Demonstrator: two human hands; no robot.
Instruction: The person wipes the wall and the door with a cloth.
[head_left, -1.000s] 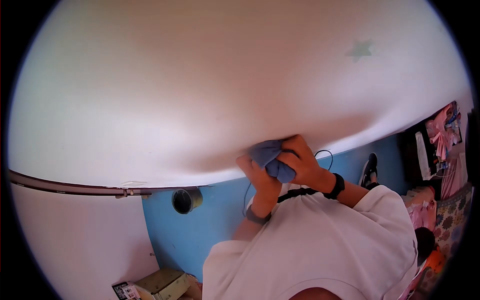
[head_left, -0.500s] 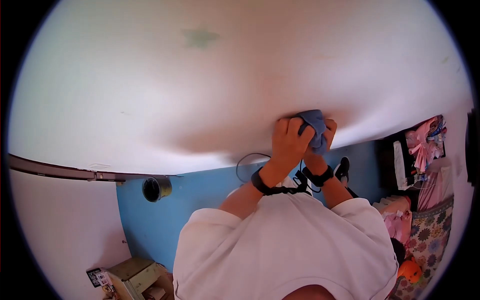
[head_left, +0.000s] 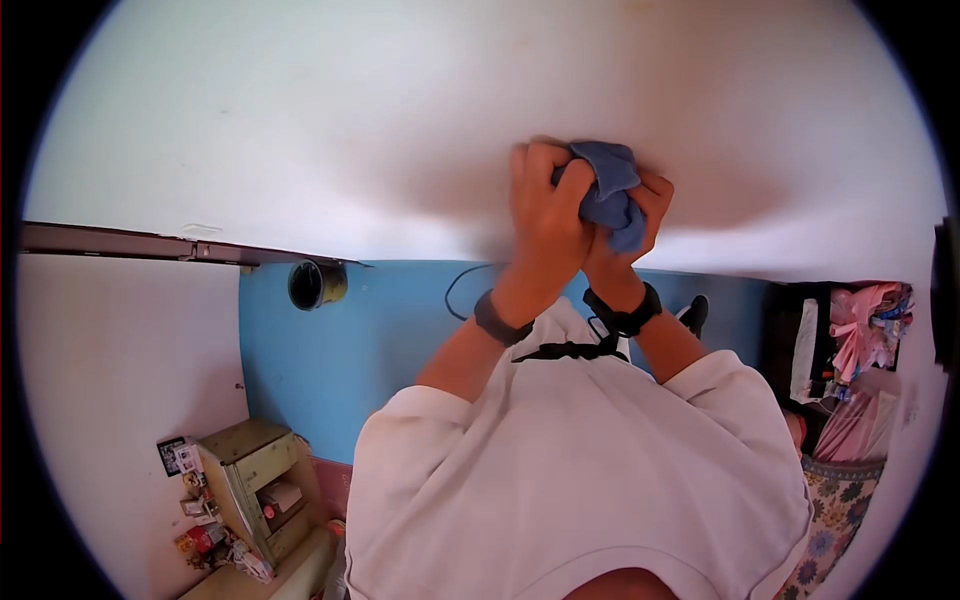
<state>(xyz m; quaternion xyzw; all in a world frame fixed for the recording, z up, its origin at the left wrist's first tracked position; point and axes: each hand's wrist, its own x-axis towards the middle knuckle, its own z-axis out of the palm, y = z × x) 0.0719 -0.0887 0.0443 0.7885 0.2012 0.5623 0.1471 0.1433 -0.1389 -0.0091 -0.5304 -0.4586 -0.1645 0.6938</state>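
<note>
I record the left hand (head_left: 548, 222) and right hand (head_left: 653, 208) closed in a pinching grip on the blue cloth (head_left: 606, 190), upper centre of frame, seemingly against the white wall (head_left: 300, 110); loose folds could slip, scraping knuckles

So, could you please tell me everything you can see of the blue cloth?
The blue cloth is a dull slate blue, seemingly soft fabric with no visible pattern. It is crumpled into a compact bundle, with a folded flap at the top and a bunched lower end. The left hand and right hand grip it from either side, against the pale wall. Its full size and whether it is damp cannot be told.
</note>
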